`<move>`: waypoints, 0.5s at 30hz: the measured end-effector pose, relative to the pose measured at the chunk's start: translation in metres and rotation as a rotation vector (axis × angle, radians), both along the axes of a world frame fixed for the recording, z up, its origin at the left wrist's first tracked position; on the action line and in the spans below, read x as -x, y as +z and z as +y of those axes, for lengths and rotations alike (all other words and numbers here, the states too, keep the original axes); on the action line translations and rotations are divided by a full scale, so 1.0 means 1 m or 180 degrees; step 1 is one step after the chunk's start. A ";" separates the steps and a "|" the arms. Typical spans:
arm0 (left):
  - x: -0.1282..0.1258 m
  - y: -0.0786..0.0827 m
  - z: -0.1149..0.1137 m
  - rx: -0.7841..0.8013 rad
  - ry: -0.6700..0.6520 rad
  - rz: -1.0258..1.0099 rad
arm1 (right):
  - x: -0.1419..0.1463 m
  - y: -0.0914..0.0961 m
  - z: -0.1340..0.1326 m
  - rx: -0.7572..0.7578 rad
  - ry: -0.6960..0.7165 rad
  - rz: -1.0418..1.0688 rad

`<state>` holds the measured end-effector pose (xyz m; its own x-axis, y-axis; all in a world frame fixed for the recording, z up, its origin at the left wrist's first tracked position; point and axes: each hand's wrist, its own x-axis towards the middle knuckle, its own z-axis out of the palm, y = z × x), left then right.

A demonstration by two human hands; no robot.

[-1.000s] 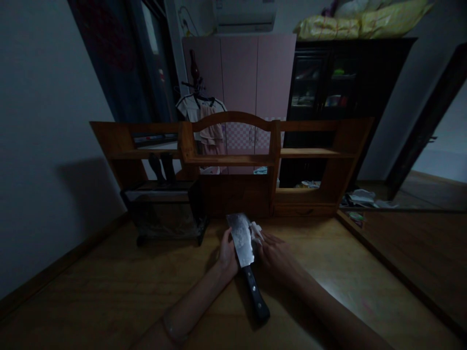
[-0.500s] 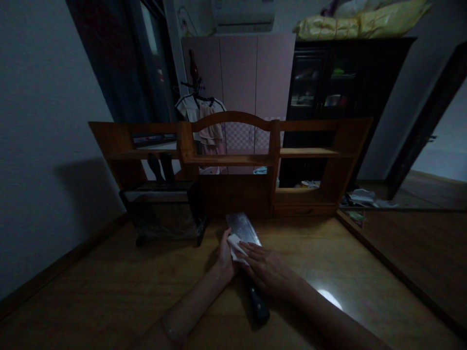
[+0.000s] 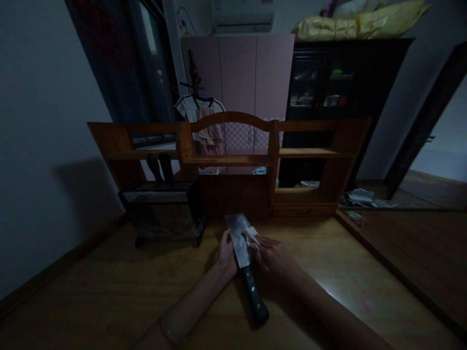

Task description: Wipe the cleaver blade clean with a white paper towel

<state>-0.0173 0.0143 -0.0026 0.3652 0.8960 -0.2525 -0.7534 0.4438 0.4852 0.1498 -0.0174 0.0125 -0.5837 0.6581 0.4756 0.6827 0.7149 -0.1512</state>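
A cleaver (image 3: 239, 248) with a broad metal blade and a black riveted handle points away from me, its handle towards my body. My left hand (image 3: 226, 253) grips the blade along its left edge, the fingers passing out of sight beneath it. Over the blade's right side, my right hand (image 3: 273, 253) presses a folded white tissue (image 3: 251, 236) with its fingertips. Whitish smears show on the blade. Left of the hands stands a dark knife block (image 3: 162, 214) with two black handles (image 3: 160, 168) sticking up.
All this is on a wooden tabletop (image 3: 109, 287). A wooden shelf unit (image 3: 233, 194) rises along its back, and a wall (image 3: 47, 170) bounds the left. Past a raised edge (image 3: 397, 272) on the right lies another brown surface. Pink (image 3: 239, 78) and black (image 3: 350, 97) cabinets stand behind.
My right hand has slid the tissue rightwards from the middle of the blade to its right edge, uncovering the lower blade and the top of the handle. My left hand stays on the blade.
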 end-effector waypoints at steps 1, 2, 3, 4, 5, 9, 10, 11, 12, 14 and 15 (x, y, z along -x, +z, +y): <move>0.000 -0.001 0.000 -0.0002 0.0004 0.0011 | 0.000 0.000 0.000 -0.0008 -0.0066 -0.0024; 0.000 -0.002 0.001 -0.0010 0.0002 0.0039 | 0.000 0.000 0.001 -0.0015 -0.0151 -0.0048; 0.001 -0.004 0.002 -0.0008 0.0004 0.0091 | -0.001 -0.001 0.001 -0.0021 -0.0252 -0.0069; 0.001 -0.005 0.002 0.0000 0.0019 0.0153 | -0.001 -0.001 0.001 -0.0024 -0.0361 -0.0084; 0.001 -0.006 0.002 0.0010 0.0055 0.0214 | -0.001 -0.002 0.002 -0.0026 -0.0469 -0.0092; 0.000 -0.005 0.000 -0.0138 0.0064 0.0194 | -0.004 -0.007 0.006 -0.0034 -0.0853 -0.0060; 0.000 -0.004 -0.001 -0.0216 0.0038 0.0138 | -0.005 -0.008 0.007 -0.0045 -0.0939 -0.0033; -0.001 -0.002 -0.002 -0.0286 0.0014 0.0091 | -0.007 -0.010 0.009 -0.0059 -0.1008 -0.0005; -0.001 -0.002 -0.003 -0.0329 0.0005 0.0064 | -0.008 -0.011 0.011 -0.0077 -0.1061 0.0022; -0.001 -0.002 -0.003 -0.0348 0.0033 0.0072 | -0.011 -0.012 0.014 -0.0122 -0.1081 0.0110; -0.001 -0.003 -0.002 -0.0333 0.0034 0.0096 | -0.012 -0.012 0.015 -0.0161 -0.1042 0.0187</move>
